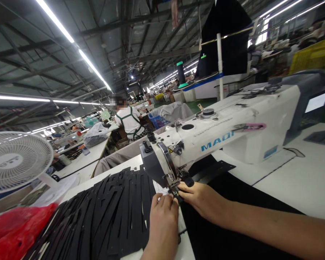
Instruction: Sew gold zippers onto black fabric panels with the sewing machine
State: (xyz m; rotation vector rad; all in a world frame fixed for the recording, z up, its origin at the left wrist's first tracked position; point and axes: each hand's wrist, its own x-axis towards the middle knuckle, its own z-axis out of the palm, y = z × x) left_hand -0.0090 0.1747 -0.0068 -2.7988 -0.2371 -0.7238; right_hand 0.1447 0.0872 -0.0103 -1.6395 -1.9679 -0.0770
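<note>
A white sewing machine (233, 133) stands on the table, its needle head (165, 169) low at centre. My left hand (162, 216) lies just in front of the presser foot, fingers curled down and pressed on a small pale piece beneath the needle. My right hand (200, 198) reaches in from the right, fingertips pinched on the black fabric (233, 216) right at the foot. A spread of cut black strips (105, 213) lies to the left of my left hand.
A white fan (13, 162) stands at the left edge, a red plastic bag (13, 227) below it. Another person (128, 121) sits at a table further back. Thread cones (181, 74) and a dark hanging cloth (227, 36) rise behind the machine.
</note>
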